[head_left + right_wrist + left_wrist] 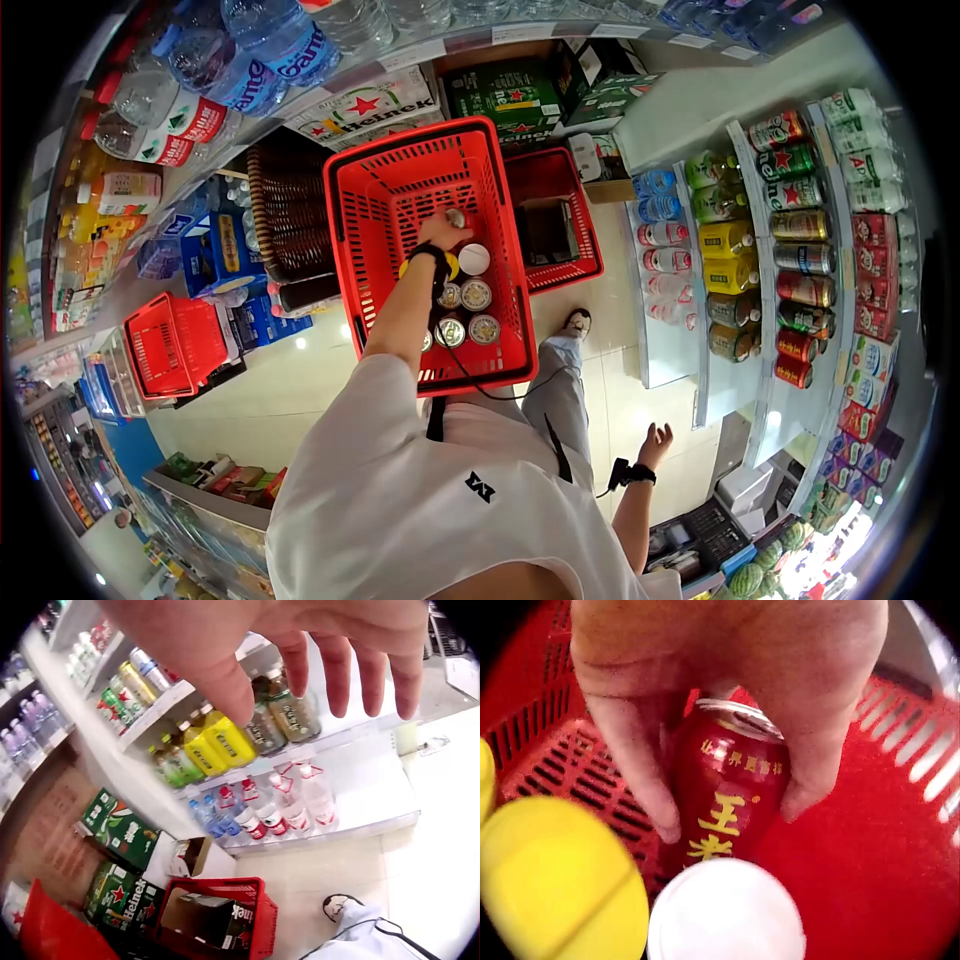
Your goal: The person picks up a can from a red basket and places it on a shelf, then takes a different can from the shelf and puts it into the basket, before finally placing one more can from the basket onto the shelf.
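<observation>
My left hand (pixel 438 232) reaches into a red shopping basket (pixel 370 200) and grips a red can with yellow characters (pixel 731 791) between thumb and fingers, upright near the basket's far wall. Around it stand several cans (pixel 467 310), a white-lidded container (pixel 724 911) and a yellow lid (pixel 559 889). My right hand (pixel 656 440) hangs at my side with fingers spread, holding nothing; in the right wrist view its fingers (pixel 349 671) are straight and bare.
A second red basket (pixel 560 215) with a dark box sits behind the first, a third (pixel 175 345) at the left. Drink shelves (pixel 800 250) line the right, water bottles (pixel 250 55) and Heineken cartons (pixel 520 95) the back. My shoe (pixel 577 322) stands on pale tiles.
</observation>
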Motion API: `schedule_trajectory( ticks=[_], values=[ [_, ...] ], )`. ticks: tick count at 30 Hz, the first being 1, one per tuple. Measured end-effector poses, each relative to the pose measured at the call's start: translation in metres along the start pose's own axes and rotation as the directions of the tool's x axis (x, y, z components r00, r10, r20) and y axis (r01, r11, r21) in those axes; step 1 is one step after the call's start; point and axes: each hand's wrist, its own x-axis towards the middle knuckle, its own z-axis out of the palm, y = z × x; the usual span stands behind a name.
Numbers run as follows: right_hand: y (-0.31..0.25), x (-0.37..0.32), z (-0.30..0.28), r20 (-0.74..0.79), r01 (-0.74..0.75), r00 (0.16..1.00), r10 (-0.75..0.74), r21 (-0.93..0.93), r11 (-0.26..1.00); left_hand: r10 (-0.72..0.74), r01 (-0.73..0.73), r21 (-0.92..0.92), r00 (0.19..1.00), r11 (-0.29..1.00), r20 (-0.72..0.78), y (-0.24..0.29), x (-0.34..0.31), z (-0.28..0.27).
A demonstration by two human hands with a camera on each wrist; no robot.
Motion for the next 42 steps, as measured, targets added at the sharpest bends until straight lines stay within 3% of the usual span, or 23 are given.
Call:
schedule_trajectory(
  ticks=[1,3,5,7,9,10,11,13,14,15,17,19,21,23,25,26,29,31,35,38,41,42],
  values=[
    [-0.005,0.003,0.005,0.019,0.109,0.994,-0.110,0.034,0.993,0.075,-0.080,-0.063,0.994,0.995,-0.080,-0.006,-0.014,-0.010],
    [-0.049,-0.002,0.019,0.082,0.321,0.943,-0.323,0.036,0.946,0.012,-0.041,-0.369,0.997,0.928,-0.078,-0.001,-0.054,-0.043],
    [-0.117,-0.017,0.035,0.201,0.235,0.945,-0.258,0.132,0.963,0.080,-0.136,-0.387,0.984,0.912,-0.157,0.005,-0.099,-0.077],
    [-0.169,-0.026,0.056,0.342,0.310,0.849,-0.404,0.297,0.903,0.124,-0.108,-0.622,0.992,0.776,-0.018,0.038,-0.164,-0.120],
    [-0.250,-0.063,0.066,0.454,0.386,0.690,-0.564,0.428,0.817,0.063,-0.038,-0.667,0.998,0.744,0.013,0.071,-0.217,-0.148],
    [-0.280,-0.079,0.069,0.485,0.454,0.594,-0.642,0.456,0.765,0.138,-0.162,-0.572,0.987,0.804,-0.085,0.067,-0.226,-0.144],
    [-0.300,-0.093,0.072,0.533,0.404,0.510,-0.675,0.544,0.735,0.157,-0.192,-0.491,0.981,0.850,-0.112,0.085,-0.246,-0.149],
    [-0.341,-0.128,0.068,0.462,0.566,0.340,-0.819,0.595,0.570,0.170,-0.196,-0.207,0.976,0.959,-0.136,0.128,-0.282,-0.155],
    [-0.356,-0.143,0.063,0.413,0.665,0.246,-0.877,0.586,0.462,0.219,-0.248,-0.206,0.964,0.947,-0.151,0.144,-0.294,-0.147],
    [-0.360,-0.153,0.061,0.444,0.688,0.197,-0.874,0.573,0.446,0.274,-0.305,-0.209,0.948,0.929,-0.165,0.158,-0.303,-0.134],
    [-0.362,-0.157,0.054,0.379,0.759,0.021,-0.925,0.597,0.261,0.387,-0.400,-0.007,0.890,0.916,-0.243,0.189,-0.315,-0.100],
    [-0.342,-0.144,0.043,0.340,0.810,0.178,-0.923,0.482,0.333,0.457,-0.481,-0.050,0.857,0.875,-0.239,0.220,-0.324,-0.067],
    [-0.321,-0.121,0.016,0.334,0.796,0.275,-0.901,0.447,0.409,0.516,-0.518,0.001,0.851,0.855,-0.093,0.253,-0.330,-0.043],
    [-0.295,-0.093,-0.016,0.286,0.784,0.359,-0.888,0.424,0.454,0.671,-0.673,-0.082,0.739,0.735,-0.058,0.282,-0.334,-0.013],
    [-0.264,-0.066,-0.049,0.260,0.523,0.674,-0.691,0.494,0.695,0.653,-0.609,-0.287,0.753,0.739,0.084,0.315,-0.343,0.004],
    [-0.244,-0.044,-0.063,0.131,0.587,0.719,-0.682,0.412,0.697,0.678,-0.628,-0.301,0.729,0.718,0.096,0.326,-0.342,0.014],
    [-0.177,0.028,-0.112,-0.220,0.613,0.789,-0.573,0.220,0.759,0.686,-0.619,-0.336,0.715,0.710,0.131,0.350,-0.337,0.044],
    [-0.137,0.080,-0.148,-0.347,0.528,0.831,-0.436,0.241,0.815,0.667,-0.588,-0.353,0.728,0.727,0.161,0.354,-0.333,0.064],
    [-0.099,0.156,-0.215,-0.422,0.574,0.754,-0.504,0.049,0.817,0.605,-0.538,-0.300,0.769,0.788,0.206,0.357,-0.330,0.089],
    [-0.083,0.202,-0.234,-0.463,0.562,0.750,-0.472,0.072,0.824,0.569,-0.510,-0.282,0.799,0.813,0.196,0.350,-0.328,0.100],
    [-0.083,0.238,-0.235,-0.464,0.562,0.794,-0.392,0.317,0.764,0.554,-0.506,-0.278,0.822,0.816,0.130,0.336,-0.325,0.109],
    [-0.081,0.251,-0.235,-0.449,0.559,0.800,-0.398,0.316,0.767,0.527,-0.480,-0.283,0.841,0.831,0.120,0.333,-0.327,0.109]
  ],
)
